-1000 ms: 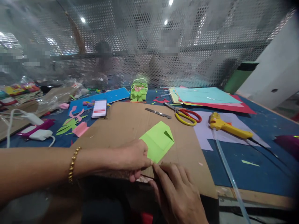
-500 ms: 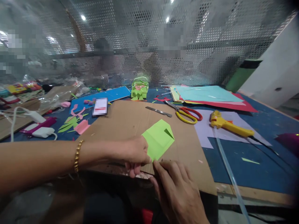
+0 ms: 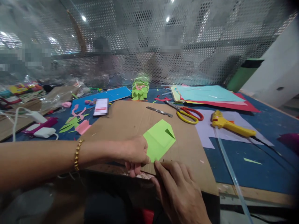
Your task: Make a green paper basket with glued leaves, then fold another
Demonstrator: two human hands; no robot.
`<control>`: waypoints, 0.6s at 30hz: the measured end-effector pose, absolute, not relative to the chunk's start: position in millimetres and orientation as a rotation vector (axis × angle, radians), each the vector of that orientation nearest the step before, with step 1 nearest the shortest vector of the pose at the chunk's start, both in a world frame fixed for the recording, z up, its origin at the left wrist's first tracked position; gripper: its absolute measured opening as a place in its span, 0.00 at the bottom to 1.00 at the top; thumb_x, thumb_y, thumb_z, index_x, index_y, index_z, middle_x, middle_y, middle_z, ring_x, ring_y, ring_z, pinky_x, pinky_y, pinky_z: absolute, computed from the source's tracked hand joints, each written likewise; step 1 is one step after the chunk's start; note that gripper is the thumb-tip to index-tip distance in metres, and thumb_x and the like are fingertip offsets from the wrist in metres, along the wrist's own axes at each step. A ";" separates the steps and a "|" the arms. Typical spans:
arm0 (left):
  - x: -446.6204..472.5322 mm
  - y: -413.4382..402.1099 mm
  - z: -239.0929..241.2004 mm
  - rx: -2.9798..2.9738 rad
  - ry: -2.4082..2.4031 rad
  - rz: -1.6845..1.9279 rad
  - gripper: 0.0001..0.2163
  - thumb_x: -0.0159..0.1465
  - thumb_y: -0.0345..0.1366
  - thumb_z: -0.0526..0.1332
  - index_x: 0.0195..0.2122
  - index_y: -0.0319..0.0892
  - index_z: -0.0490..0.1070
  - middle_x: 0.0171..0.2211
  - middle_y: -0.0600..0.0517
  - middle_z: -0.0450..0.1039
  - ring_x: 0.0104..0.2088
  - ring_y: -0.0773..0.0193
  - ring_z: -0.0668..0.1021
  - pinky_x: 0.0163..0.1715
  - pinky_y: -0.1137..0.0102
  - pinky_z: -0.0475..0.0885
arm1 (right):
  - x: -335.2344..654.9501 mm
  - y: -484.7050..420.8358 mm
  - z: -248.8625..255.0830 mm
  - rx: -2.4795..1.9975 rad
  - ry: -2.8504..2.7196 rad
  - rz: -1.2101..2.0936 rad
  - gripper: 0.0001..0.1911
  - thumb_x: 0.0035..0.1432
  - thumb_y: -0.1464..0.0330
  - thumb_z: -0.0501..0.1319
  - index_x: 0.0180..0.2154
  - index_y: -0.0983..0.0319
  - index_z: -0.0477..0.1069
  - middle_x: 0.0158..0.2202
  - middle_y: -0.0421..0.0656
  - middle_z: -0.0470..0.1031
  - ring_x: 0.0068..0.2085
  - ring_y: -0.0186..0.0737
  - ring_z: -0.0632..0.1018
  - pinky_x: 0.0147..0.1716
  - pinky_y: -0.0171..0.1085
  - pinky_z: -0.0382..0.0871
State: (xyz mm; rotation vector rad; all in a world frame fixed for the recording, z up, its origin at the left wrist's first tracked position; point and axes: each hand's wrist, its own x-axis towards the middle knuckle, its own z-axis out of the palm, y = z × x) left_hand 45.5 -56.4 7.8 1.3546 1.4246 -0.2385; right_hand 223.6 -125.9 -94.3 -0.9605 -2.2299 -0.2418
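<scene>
A folded sheet of light green paper [image 3: 161, 140] lies at a slant on the brown cardboard [image 3: 121, 124], with a small dark gap in the fold near its right corner. My left hand [image 3: 134, 152], a beaded gold bracelet on its wrist, reaches in from the left with fingers curled and closed on the paper's lower left edge. At the bottom corner my right hand [image 3: 179, 186] touches the paper with its index fingertip. Its fingers lie over the cardboard's front edge and its thumb stays apart, lower down. Beyond the paper rest a metal blade [image 3: 159, 111] and scissors [image 3: 187, 114] with red and yellow handles.
On the right, a yellow glue gun [image 3: 233, 126] lies on lilac paper [image 3: 205, 133], its clear glue stick [image 3: 230, 171] reaching past the table edge. Coloured sheets [image 3: 210, 93] are stacked behind. Paper scraps [image 3: 70, 124] and white plugs [image 3: 44, 133] are at left; a green paper basket [image 3: 140, 88] stands at the back.
Both hands keep almost the same place on the green paper. The whole view has shifted very slightly; the fold looks the same.
</scene>
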 end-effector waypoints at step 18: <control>24.4 -53.1 2.5 1.368 1.352 -0.252 0.06 0.58 0.28 0.58 0.25 0.42 0.64 0.15 0.54 0.72 0.17 0.64 0.76 0.23 0.71 0.70 | 226.1 -125.3 -97.5 -0.969 -2.242 -0.264 0.18 0.66 0.69 0.62 0.55 0.69 0.71 0.42 0.51 0.74 0.41 0.47 0.72 0.39 0.45 0.65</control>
